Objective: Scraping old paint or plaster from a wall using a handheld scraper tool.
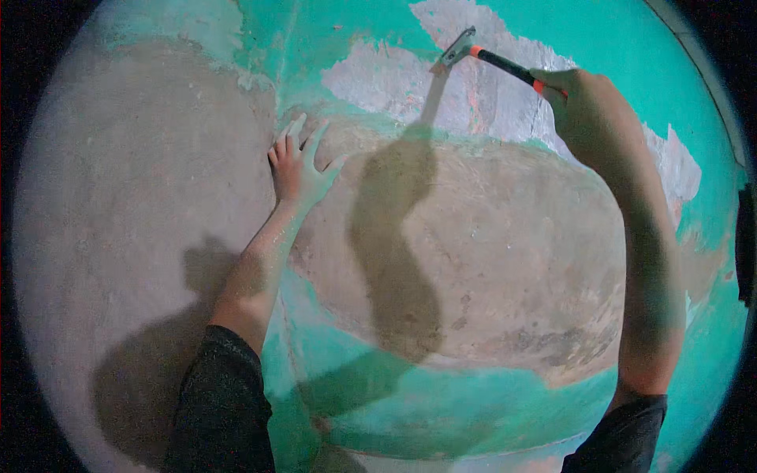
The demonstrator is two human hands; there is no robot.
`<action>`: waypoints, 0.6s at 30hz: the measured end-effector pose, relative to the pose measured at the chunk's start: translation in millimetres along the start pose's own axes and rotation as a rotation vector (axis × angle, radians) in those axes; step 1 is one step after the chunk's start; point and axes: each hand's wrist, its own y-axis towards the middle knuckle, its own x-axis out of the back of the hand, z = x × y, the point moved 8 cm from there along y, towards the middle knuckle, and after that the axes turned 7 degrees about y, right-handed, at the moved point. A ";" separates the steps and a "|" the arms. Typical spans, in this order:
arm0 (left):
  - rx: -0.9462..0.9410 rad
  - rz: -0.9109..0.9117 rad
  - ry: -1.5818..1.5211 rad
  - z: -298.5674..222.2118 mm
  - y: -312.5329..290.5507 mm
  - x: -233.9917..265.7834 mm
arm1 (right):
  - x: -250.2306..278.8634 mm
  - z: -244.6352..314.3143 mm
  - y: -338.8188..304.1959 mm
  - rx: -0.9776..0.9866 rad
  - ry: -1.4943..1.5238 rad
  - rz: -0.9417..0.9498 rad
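Observation:
My right hand point(582, 112) is closed round the black and orange handle of a scraper point(505, 66), raised at the upper right. Its metal head is at the wall, by the border of a pale, whitish patch point(378, 77) where the green paint point(643, 75) has come away. Whether the blade touches the surface I cannot tell. Left of centre, my left hand point(300, 169) lies with fingers spread against the wall, near a corner line, and holds nothing. Pale dust coats parts of this hand.
A large grey-brown bare area point(520, 236) fills the middle of the wall, with a green painted band point(457, 406) below. Another bare grey-brown surface point(142, 197) spans the left. Shadows of my arms fall across the wall. A dark object point(744, 244) stands at the right edge.

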 end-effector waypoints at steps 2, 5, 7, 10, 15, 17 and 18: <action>-0.012 0.005 0.009 -0.1 -4.0 0.0 | 5.7 3.6 -0.1 0.022 0.058 -0.007; -0.017 -0.008 0.012 -1.8 -2.7 -0.9 | -1.1 -3.0 -7.4 0.027 0.058 -0.028; -0.024 -0.012 -0.001 -2.0 -3.9 0.9 | 1.8 0.3 -8.8 -0.008 0.048 0.003; -0.015 -0.015 0.014 -2.7 -2.9 0.5 | 1.1 -6.8 -14.4 -0.022 0.048 0.008; -0.012 -0.015 0.000 -1.1 -1.9 2.8 | -3.7 -6.9 -17.0 -0.066 0.050 0.005; -0.013 -0.009 -0.001 -3.7 -1.1 2.3 | 6.2 -8.2 -17.5 -0.071 0.114 0.062; -0.011 0.002 0.003 -5.4 -2.8 2.5 | -0.3 -9.2 -17.0 -0.034 0.078 0.016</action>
